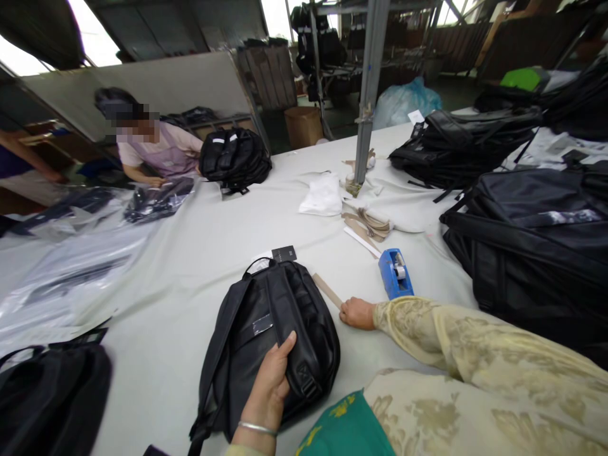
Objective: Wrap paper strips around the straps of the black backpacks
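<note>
A black backpack (242, 354) lies on the white-covered table with its shoulder straps facing up and a dark hang tag (284, 254) at its top. My left hand (273, 385), with a bangle at the wrist, is closed on the near shoulder strap (291, 310); the thumb lies on top and the other fingers are partly hidden. To the right of the bag, my right hand (357, 313) pinches one end of a narrow brown paper strip (327, 290), whose far end reaches the bag's edge. Just beyond that hand stands a blue tape dispenser (396, 273).
Black bags are piled at the right (536, 253), and another bag (52, 399) sits at the lower left. More brown strips (373, 225) and a white packet (322, 193) lie near a metal post (369, 95). Across the table a co-worker (161, 149) handles a plastic-wrapped bag.
</note>
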